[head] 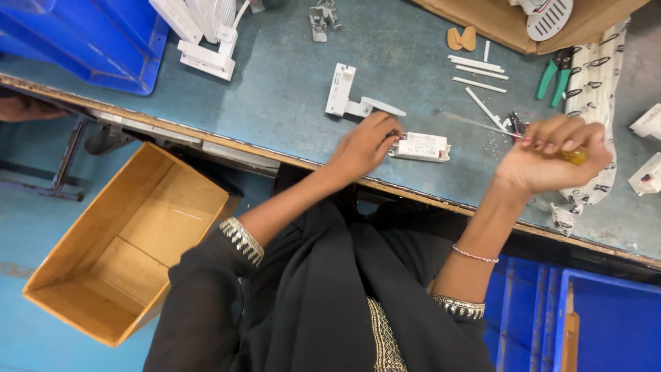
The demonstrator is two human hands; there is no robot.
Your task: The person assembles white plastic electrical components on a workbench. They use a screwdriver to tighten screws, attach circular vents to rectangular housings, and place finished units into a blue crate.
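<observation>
Black draped cloth with gold-beaded cuffs fills the bottom of the view, nearest the lens. From it both forearms reach up to a worn blue-grey workbench with a chipped, metal-edged front rim.

On the bench lies a small white LED driver box, flat and rectangular, smooth plastic with a printed label. The left hand rests just beside its left end, fingers curled and pinching at that end; the exact contact is hidden under the fingertips. The right hand hovers to the right of the box, apart from it, closed around a yellow-handled screwdriver whose thin shaft is motion-blurred and points left. A slim silver bracelet circles that wrist.

Behind the left hand sits a white L-shaped plastic bracket. Further right lie thin white plastic strips and green-handled pliers beside patterned cloth. An open brown cardboard box stands on the floor at left. Blue plastic bins are cut off at the lower right and upper left corners.
</observation>
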